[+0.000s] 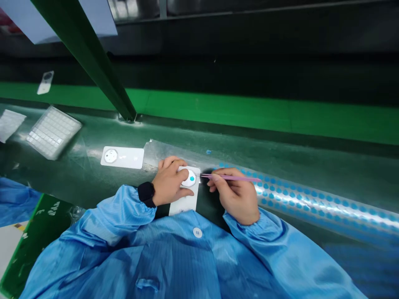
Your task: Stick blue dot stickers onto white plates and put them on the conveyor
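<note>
My left hand (170,180), with a black watch on its wrist, steadies a white phone back cover (183,203) on the bench. Its fingers reach over the upper part and touch the round camera area; the thumb lies lower on the cover. A small blue dot sticker (192,178) sits on that round area. My right hand (238,197) is closed around pink tweezers (237,178), whose dark tips point left at the cover's right edge beside the camera area. Whether the tips grip anything is too small to tell.
A clear sheet with rows of blue dots (299,197) runs to the right. Another white phone cover (131,158) lies left, beyond it a clear gridded tray (54,132). A green post (102,74) rises behind; another cover (45,82) rests on the green strip (202,108).
</note>
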### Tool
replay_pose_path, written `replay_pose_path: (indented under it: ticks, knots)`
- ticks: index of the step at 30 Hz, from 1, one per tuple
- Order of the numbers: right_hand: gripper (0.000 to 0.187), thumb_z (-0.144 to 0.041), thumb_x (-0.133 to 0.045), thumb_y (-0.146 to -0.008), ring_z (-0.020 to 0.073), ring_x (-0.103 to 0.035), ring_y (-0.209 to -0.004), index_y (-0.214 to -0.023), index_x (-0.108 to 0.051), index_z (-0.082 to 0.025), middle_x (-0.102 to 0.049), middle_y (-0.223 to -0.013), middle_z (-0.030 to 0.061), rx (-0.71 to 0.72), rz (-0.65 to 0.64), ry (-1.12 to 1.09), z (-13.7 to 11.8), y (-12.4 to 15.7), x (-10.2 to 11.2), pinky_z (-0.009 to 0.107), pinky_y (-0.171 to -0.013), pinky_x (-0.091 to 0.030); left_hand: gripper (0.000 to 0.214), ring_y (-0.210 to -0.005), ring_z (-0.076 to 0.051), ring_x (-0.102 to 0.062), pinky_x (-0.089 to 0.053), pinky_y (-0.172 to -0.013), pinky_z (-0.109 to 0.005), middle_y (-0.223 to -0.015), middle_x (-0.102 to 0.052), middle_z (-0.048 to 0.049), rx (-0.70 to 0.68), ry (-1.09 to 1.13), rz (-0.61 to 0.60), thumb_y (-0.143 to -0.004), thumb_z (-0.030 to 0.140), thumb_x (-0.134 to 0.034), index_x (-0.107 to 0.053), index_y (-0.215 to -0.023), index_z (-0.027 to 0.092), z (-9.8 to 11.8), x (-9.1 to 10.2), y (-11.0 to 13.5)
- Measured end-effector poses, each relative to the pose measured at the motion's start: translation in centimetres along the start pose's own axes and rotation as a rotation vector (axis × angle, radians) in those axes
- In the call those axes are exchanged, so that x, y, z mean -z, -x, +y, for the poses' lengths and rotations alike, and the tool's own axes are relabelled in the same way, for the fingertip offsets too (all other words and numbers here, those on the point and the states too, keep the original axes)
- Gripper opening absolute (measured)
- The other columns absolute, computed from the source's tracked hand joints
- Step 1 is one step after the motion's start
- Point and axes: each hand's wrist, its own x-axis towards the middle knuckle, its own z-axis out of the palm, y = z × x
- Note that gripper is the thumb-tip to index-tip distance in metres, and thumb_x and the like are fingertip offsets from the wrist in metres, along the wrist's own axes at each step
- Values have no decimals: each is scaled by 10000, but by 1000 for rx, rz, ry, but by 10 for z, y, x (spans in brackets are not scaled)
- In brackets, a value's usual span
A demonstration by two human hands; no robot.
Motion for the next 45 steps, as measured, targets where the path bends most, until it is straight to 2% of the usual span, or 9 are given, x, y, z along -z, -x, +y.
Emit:
replay_pose_path:
  ticks: [7,15,18,20,23,27,30,38,45]
  knots:
    - [293,-420,-808,-664,130,-561,-409,-715,-615,-206,-644,-526,-3,-197,270,-611,10,-22,10,233,-388,-459,406,-935,-164,-533,-480,-830,-308,-1066,-513,-21,96,178,25,-643,279,-834,-563,-940,225,-6,27,-28]
    - [369,-487,-822,-620,128,-546,-384,-687,-609,-194,-630,-501,9,-233,198,-681,9,-27,12,233,-369,-456,241,-1065,-209,-507,-415,-978,-338,-1049,-531,-69,84,-66,308,-700,108,-707,-583,-904,148,-44,119,-173]
    - [371,-503,-808,-629,136,-549,-385,-694,-599,-203,-628,-497,6,-222,176,-681,7,-27,12,243,-366,-455,224,-1080,-218,-498,-389,-1002,-373,-1107,-523,-88,91,-139,446,-749,150,-672,-577,-950,134,-47,148,-191]
    - [379,-515,-805,-627,136,-547,-381,-693,-593,-208,-630,-499,2,-225,173,-677,7,-27,12,246,-367,-454,225,-1027,-198,-526,-413,-964,-353,-1071,-556,-58,20,-203,459,-768,191,-667,-576,-970,151,-49,161,-171]
    - [408,-539,-821,-593,133,-552,-388,-693,-595,-216,-629,-504,-5,-262,173,-673,8,-27,11,243,-375,-461,258,-1039,-204,-537,-417,-956,-344,-1073,-586,-48,-21,-290,286,-765,261,-692,-579,-978,169,-58,170,-108]
    - [428,-561,-830,-568,135,-558,-405,-699,-600,-224,-626,-511,-7,-285,157,-657,8,-27,10,249,-386,-473,494,-1150,-236,-497,-378,-1022,-355,-1197,-565,-69,331,-350,-118,-681,339,-773,-552,-1101,203,-83,161,-13]
    - [394,-544,-816,-602,144,-559,-407,-707,-596,-234,-625,-514,-6,-258,132,-647,8,-27,9,266,-387,-486,657,-1162,-278,-492,-388,-1005,-391,-1208,-560,-89,463,-364,-215,-571,333,-834,-543,-1147,208,-105,145,30]
    - [424,-528,-849,-538,143,-562,-409,-698,-590,-233,-618,-515,-18,-249,210,-619,10,-28,6,260,-362,-482,627,-966,-257,-572,-435,-831,-322,-971,-603,-32,519,-341,-279,-560,362,-800,-553,-1119,220,-116,128,34]
    - [401,-505,-837,-579,146,-569,-402,-710,-578,-229,-629,-523,-15,-181,197,-590,14,-29,5,257,-351,-477,605,-1004,-272,-565,-442,-825,-329,-1044,-581,-66,555,-388,-262,-562,311,-794,-500,-1082,216,-110,125,29]
